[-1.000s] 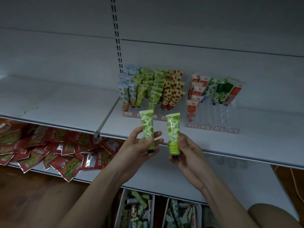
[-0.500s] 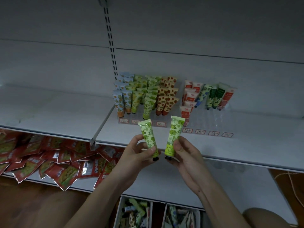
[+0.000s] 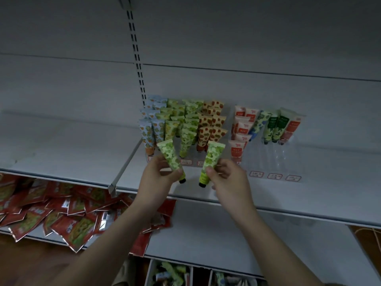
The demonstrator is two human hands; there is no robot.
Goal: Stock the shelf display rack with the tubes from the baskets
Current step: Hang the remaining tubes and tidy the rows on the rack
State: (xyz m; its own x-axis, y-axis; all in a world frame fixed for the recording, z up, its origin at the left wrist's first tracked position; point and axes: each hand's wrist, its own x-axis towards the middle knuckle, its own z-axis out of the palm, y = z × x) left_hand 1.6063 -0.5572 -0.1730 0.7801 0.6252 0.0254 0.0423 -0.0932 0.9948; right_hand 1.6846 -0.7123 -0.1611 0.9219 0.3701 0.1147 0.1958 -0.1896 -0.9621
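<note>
Centre frame: left hand [image 3: 158, 178] pinches green tube [image 3: 172, 159], right hand [image 3: 225, 176] pinches another [image 3: 211, 162], caps down, likely for slotting into display rack [image 3: 274, 159].

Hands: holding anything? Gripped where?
Left hand pinches a green tube at its lower half near the cap; right hand pinches another green tube the same way.

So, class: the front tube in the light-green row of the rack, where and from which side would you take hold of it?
Pinch the front light-green tube near its wide flat crimped top, coming from above and in front. It stands cap-down in the display rack, neighbours crowd both sides, so only the upper end is free.
</note>
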